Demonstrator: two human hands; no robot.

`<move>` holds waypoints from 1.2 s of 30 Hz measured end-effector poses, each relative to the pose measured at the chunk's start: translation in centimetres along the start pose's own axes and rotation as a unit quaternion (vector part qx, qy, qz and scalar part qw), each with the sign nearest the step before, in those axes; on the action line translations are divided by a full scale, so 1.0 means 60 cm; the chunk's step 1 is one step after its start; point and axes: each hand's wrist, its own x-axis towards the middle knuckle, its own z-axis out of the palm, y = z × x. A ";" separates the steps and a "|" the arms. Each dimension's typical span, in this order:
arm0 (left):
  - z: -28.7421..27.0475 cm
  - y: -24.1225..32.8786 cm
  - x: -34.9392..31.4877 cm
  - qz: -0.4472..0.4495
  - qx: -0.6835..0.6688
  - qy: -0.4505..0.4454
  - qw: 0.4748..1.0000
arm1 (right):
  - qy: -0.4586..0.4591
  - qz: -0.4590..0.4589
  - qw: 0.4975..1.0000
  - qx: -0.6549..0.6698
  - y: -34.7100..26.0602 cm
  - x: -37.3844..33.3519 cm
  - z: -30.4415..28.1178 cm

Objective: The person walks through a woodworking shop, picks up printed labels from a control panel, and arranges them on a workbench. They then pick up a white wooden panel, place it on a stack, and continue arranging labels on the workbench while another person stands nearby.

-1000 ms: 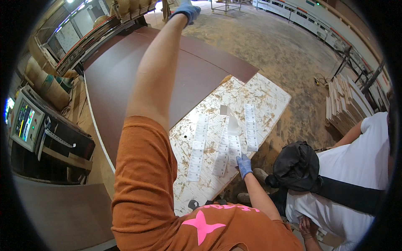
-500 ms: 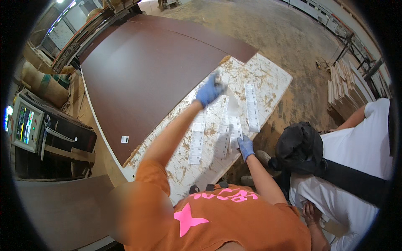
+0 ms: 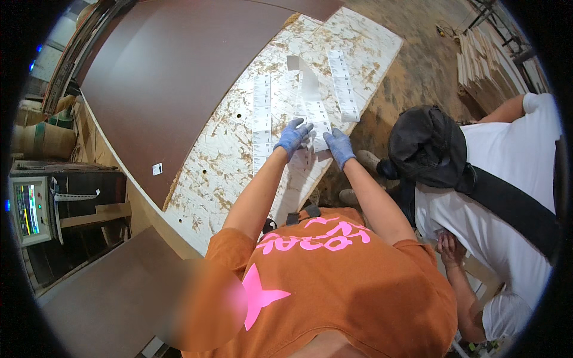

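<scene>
My left hand [image 3: 292,138], in a blue glove, is over the white board beside the near end of a middle strip of printed labels [image 3: 318,119]; its fingers are spread and bent. On the strip's other side is my right hand [image 3: 340,147], also gloved in blue, its fingers stretched out and touching the strip's edge. The far part of this strip curls up, showing its plain grey back [image 3: 309,86]. Another label strip [image 3: 261,113] lies flat to the left, and one more label strip [image 3: 343,83] lies to the right. What is under my left palm is hidden.
The white scuffed board [image 3: 227,137] is strewn with wood dust. Beyond it lies a large dark brown panel [image 3: 173,65] with a small label [image 3: 157,169]. A machine screen [image 3: 28,209] stands at left. Close on my right, a person in a black cap [image 3: 427,146] leans in.
My left hand has come back from the far end of the middle strip to its near end. My right hand stays at the strip's edge. The view has tipped nearer to me.
</scene>
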 end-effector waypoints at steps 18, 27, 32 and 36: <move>0.002 -0.045 0.038 0.044 -0.036 0.036 0.998 | 0.009 -0.065 0.998 0.020 0.018 -0.013 -0.018; -0.001 -0.052 0.047 0.053 0.011 0.040 0.998 | 0.031 -0.109 0.986 -0.119 0.027 -0.011 -0.015; -0.005 -0.062 0.049 0.067 -0.003 0.037 0.997 | 0.024 -0.100 0.988 -0.111 0.014 -0.020 -0.016; -0.002 -0.059 0.048 0.066 0.007 0.046 0.997 | 0.016 -0.066 0.995 -0.071 0.015 -0.025 -0.015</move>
